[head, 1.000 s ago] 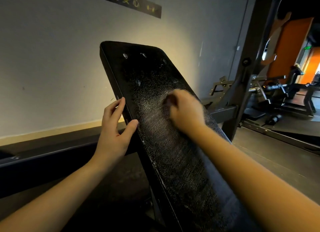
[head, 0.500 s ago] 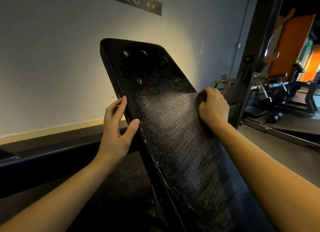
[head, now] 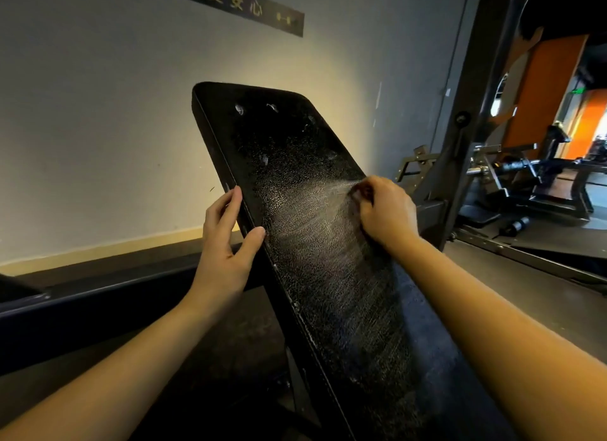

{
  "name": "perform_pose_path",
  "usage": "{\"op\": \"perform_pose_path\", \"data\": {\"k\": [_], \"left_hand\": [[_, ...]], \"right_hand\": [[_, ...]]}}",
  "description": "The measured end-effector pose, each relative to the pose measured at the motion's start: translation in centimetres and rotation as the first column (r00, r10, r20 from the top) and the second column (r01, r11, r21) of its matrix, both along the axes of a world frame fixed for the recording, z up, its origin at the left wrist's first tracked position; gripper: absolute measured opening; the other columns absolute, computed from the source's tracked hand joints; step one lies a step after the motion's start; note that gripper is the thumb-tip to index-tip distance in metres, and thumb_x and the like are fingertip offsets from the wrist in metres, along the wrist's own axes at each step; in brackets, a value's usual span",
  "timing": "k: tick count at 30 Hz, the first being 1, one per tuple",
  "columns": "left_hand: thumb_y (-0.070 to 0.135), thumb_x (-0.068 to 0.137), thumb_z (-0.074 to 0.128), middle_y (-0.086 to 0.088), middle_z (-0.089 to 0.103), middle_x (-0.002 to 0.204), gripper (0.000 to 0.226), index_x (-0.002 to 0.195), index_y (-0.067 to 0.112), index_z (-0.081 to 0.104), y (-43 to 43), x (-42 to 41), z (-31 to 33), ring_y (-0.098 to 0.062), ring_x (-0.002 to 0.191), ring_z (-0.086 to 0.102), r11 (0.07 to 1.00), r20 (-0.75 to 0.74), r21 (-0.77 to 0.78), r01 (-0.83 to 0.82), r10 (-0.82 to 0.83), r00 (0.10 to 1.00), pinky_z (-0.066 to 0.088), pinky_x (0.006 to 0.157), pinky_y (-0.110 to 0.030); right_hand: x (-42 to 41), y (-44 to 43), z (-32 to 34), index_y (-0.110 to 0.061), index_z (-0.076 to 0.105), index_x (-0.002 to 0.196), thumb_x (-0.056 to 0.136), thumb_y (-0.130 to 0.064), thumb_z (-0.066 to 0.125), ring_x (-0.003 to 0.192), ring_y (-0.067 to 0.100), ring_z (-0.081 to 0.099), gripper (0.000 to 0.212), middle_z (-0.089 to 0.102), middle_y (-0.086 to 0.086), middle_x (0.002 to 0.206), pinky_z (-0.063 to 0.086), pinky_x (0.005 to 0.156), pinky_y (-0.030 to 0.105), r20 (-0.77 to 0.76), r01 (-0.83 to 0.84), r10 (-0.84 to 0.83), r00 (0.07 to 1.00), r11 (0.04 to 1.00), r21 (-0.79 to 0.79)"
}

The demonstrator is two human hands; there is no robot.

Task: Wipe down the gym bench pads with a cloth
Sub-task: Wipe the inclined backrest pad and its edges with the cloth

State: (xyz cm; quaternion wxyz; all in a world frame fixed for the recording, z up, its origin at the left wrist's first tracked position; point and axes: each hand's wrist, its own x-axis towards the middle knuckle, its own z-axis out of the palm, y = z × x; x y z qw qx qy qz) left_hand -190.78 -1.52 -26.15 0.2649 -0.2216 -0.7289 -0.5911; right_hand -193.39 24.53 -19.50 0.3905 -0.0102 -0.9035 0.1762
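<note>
Moisture lies in pale streaks across the black bench pad, which stands tilted, its top end leaning away toward the wall. The right hand sits knuckles-up on the pad's far right edge with its fingers curled tight. A small dark reddish fold of cloth shows just under the fingertips, pressed against the pad, and the rest of it is hidden inside the fist. The streaks fan out from this hand across the pad toward the left hand and run on down under the right forearm.

The left hand grips the pad's opposite edge, level with the right hand. Its fingers are wrapped behind the rim, and the thumb is laid on the front face, touching the near end of the streaks. Above both hands, near the pad's top end, a few separate droplets sit on the dry-looking surface.

Below the left hand a dark ledge runs along the foot of the wall, and high above it hangs a dark sign with gold characters. Just beyond the right hand rises a steel upright. Farther off to that side are an orange panel and other gym machines on the floor.
</note>
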Motion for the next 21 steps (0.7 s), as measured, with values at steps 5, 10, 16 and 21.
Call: {"op": "perform_pose_path", "data": {"k": [5,10,16,21], "left_hand": [[0.023,0.102,0.058,0.017,0.027,0.153,0.061,0.152,0.039,0.029,0.1,0.5,0.5,0.007,0.143,0.023,0.999,0.024,-0.034,-0.013,0.013,1.000,0.025,0.101,0.005],[0.019,0.102,0.059,0.019,0.028,0.150,0.064,0.158,0.030,0.029,-0.3,-0.1,0.4,0.016,0.137,0.025,1.000,0.043,-0.029,-0.008,0.009,0.999,0.025,0.102,0.005],[0.031,0.101,0.058,0.024,0.027,0.152,0.064,0.157,0.037,0.028,-0.2,0.5,0.6,-0.003,0.148,0.025,1.000,0.047,-0.014,0.013,-0.013,0.999,0.035,0.121,-0.042],[0.024,0.104,0.056,0.011,0.024,0.162,0.062,0.159,0.024,0.028,-0.2,1.6,1.5,0.009,0.138,0.021,0.988,0.068,-0.132,-0.075,0.084,0.994,0.019,0.089,0.012]], "right_hand": [[4.7,-9.4,-1.7,-0.017,0.064,0.117,0.092,-0.012,0.062,0.091,0.020,0.059,0.026,0.062,0.000,0.106,0.053,0.077,0.037,-0.055,-0.383,0.393,0.918,0.913,0.142],[6.3,-2.8,-3.3,-0.020,0.067,0.113,0.092,-0.018,0.063,0.092,0.022,0.064,0.021,0.065,-0.001,0.104,0.055,0.076,0.037,-0.011,-0.353,0.368,0.930,0.900,0.256],[2.1,-5.7,-0.6,-0.017,0.064,0.115,0.098,-0.017,0.057,0.098,0.022,0.063,0.019,0.064,0.002,0.113,0.044,0.077,0.029,-0.002,-0.020,0.020,1.000,0.999,-0.026],[11.0,-9.0,-5.5,-0.017,0.065,0.114,0.089,-0.016,0.066,0.086,0.024,0.060,0.024,0.061,0.001,0.100,0.049,0.068,0.034,0.001,-0.483,0.493,0.870,0.851,0.206]]}}
